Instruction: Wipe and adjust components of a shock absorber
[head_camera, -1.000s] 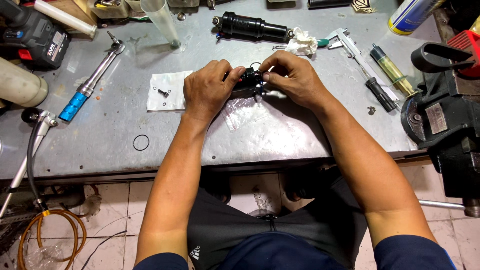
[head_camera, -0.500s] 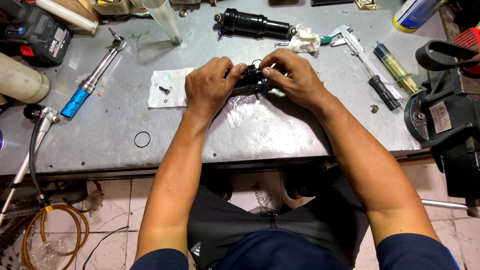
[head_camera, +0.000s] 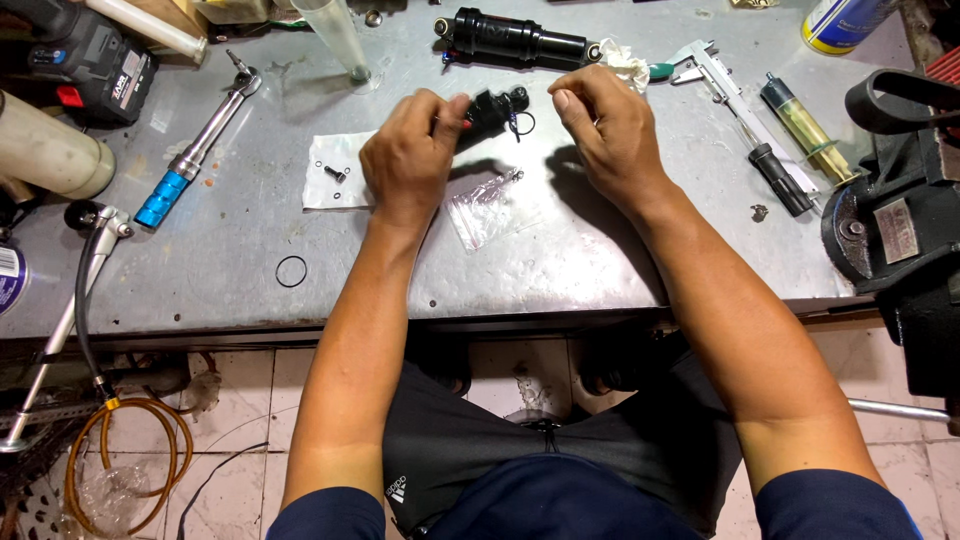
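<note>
While my left hand (head_camera: 408, 155) pinches the small black part (head_camera: 497, 105) firmly above the bench (head_camera: 250, 225), my right hand (head_camera: 610, 125), fingers curled and empty, should approach gently.

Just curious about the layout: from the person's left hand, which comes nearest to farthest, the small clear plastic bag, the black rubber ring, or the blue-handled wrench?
From the left hand:
1. Clear plastic bag, just right of the wrist.
2. Black rubber ring, lower left.
3. Blue-handled wrench, far left.

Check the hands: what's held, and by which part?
The left hand pinches a small black part at its left end, lifted above the bench. The right hand is off it; whether its fingertips hold something tiny cannot be told.
</note>
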